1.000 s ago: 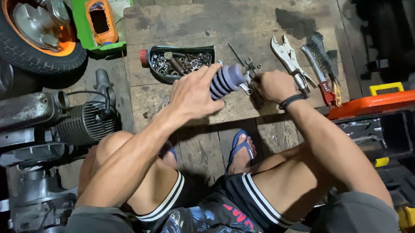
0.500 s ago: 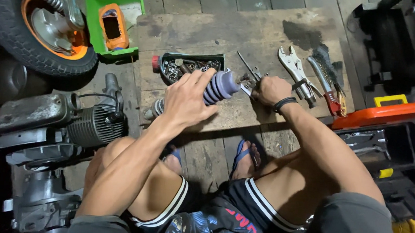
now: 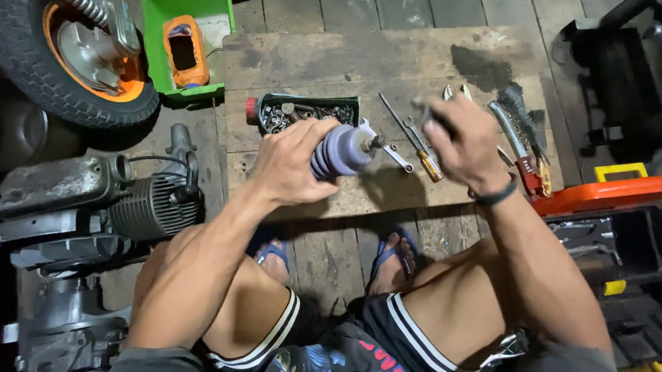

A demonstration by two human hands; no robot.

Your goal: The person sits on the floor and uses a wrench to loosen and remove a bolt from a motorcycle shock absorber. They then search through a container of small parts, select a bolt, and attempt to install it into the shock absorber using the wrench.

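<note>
Two hands: left hand grips ribbed purple boot.

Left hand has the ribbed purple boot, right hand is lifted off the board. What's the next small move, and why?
Probably bring the right hand back down to the metal shaft tip poking from the ribbed purple rubber boot. The left hand has its grip around the boot with the tip facing right, while the right hand hovers apart from it, above the yellow-handled screwdriver on the wooden board.

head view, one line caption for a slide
Left hand grips a ribbed grey boot over a wooden board; right hand, blurred, lifted above tools.
</note>
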